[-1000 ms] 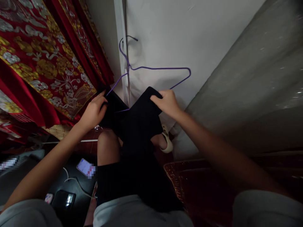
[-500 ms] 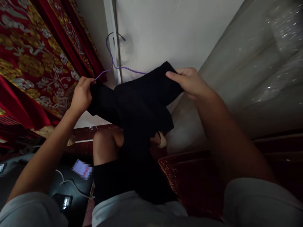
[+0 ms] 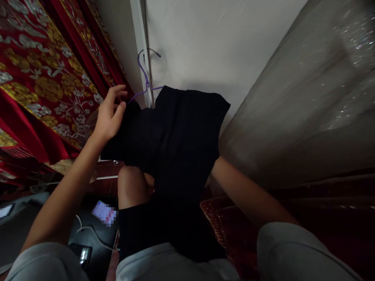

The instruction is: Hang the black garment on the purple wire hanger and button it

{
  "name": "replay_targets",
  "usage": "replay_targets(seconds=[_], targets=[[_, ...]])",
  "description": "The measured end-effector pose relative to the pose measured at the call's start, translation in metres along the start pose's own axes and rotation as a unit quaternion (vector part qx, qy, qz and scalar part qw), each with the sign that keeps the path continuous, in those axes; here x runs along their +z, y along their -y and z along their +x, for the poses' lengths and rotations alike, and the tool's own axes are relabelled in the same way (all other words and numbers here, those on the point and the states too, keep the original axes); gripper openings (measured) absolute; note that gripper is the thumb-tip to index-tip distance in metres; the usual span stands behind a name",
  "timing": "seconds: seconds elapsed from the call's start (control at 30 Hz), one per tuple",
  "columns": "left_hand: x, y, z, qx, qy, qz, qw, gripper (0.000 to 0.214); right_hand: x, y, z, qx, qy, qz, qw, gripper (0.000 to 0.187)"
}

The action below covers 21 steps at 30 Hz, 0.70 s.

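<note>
A black garment [image 3: 178, 132] hangs over a purple wire hanger [image 3: 144, 76], whose hook rests against a white door frame. My left hand [image 3: 109, 113] is at the garment's left shoulder, thumb and fingers pinching the cloth by the hanger wire. My right forearm [image 3: 249, 195] reaches under the garment; the hand itself is hidden behind the black cloth. The garment drapes down over my bare knee [image 3: 131, 183].
A red and gold patterned curtain [image 3: 43, 70] hangs at the left. A grey sparkly fabric [image 3: 307, 97] fills the right. On the dark floor lie a lit phone [image 3: 104, 212], a white cable [image 3: 88, 230] and another phone [image 3: 83, 253]. A red patterned cushion [image 3: 222, 222] sits lower right.
The garment's right shoulder has gone over the hanger's right end, covering the wire. My right hand has let go of the top edge and gone under the cloth.
</note>
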State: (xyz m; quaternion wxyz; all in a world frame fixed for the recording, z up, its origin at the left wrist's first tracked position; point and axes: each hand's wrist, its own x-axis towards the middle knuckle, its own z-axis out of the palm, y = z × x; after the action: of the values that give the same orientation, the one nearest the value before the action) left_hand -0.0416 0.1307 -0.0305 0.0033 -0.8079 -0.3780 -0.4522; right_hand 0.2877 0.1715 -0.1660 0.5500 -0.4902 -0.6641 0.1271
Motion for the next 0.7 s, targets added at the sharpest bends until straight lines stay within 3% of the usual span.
replay_targets(seconds=[0.07,0.17,0.3,0.37,0.5,0.57,0.63,0.7], targets=[[-0.01,0.004,-0.013,-0.051,-0.004,0.006,0.999,0.042,-0.006,-0.006,0.003,0.025,-0.037,0.044,0.998,0.037],[-0.016,0.009,-0.026,-0.1,0.002,0.054,0.994,0.03,-0.028,-0.004,0.021,0.042,-0.041,0.107,0.993,0.067],[-0.011,0.009,-0.014,-0.102,0.012,0.113,0.988,0.023,-0.058,0.025,0.051,0.008,0.011,0.19,0.982,0.059],[-0.007,0.008,0.0,-0.102,0.013,0.148,0.984,0.022,-0.065,0.05,0.058,-0.051,0.019,0.152,0.987,0.064],[-0.007,0.008,0.016,-0.105,0.007,0.185,0.977,0.013,-0.071,0.095,0.046,-0.13,-0.014,0.065,0.989,0.098],[-0.01,0.007,0.012,-0.095,0.009,0.17,0.981,0.024,-0.074,0.102,0.034,-0.147,0.027,0.066,0.987,0.106],[-0.013,0.003,0.004,-0.077,0.018,0.119,0.99,0.026,-0.071,0.097,0.023,-0.152,0.126,0.074,0.978,0.098],[-0.013,-0.005,-0.005,-0.042,0.053,0.041,0.997,0.02,-0.058,0.086,0.012,-0.146,0.197,0.051,0.968,0.062]])
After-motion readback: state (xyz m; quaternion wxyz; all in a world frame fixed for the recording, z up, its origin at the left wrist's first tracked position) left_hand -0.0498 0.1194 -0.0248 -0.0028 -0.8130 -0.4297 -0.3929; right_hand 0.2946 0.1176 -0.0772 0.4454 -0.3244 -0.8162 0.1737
